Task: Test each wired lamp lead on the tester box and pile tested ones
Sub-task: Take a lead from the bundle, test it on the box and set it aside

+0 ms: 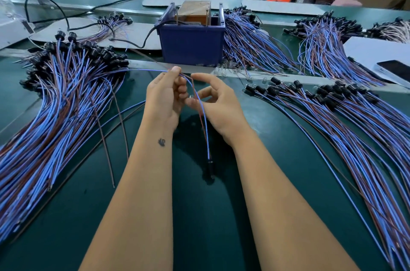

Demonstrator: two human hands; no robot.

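Several wire piles are lying on my green bench (210,215): one heap (55,115) at nine o'clock, another heap (355,133) at three. At twelve, the blue tester box (192,43) is sitting beside a phone (393,71). My left hand (165,99) is pinching a lamp lead (205,128); my right hand (218,102) is pinching it too, socket dangling.

Open dark green bench mat (199,226) between forearms, toward near edge: clear passage. Left flank blocked by fanned pile of blue-and-brown wired leads (55,115); right flank by second fanned lead pile (355,137). Ahead, dark blue plastic tester box (192,43) bars centre; further lead bundle (250,42) just right of it
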